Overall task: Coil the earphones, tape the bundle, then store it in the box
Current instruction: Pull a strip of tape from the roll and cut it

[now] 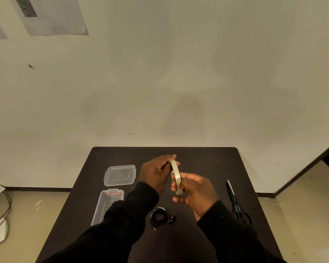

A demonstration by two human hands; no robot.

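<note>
The black earphones (159, 217) lie coiled on the dark table (207, 164), below my hands, with one earbud (171, 220) sticking out to the right. Above the table's middle I hold a cream roll of tape (176, 176) edge-on between both hands. My left hand (156, 173) grips its upper left side. My right hand (195, 190) pinches its lower right edge with the fingertips. The clear plastic box (107, 205) stands open at the left, partly hidden by my left sleeve. Its clear lid (120, 175) lies flat just beyond it.
Black scissors (235, 202) lie near the table's right edge, blades pointing away from me. Beyond the table's far edge is a pale wall. Cables and white debris sit on the floor at the left.
</note>
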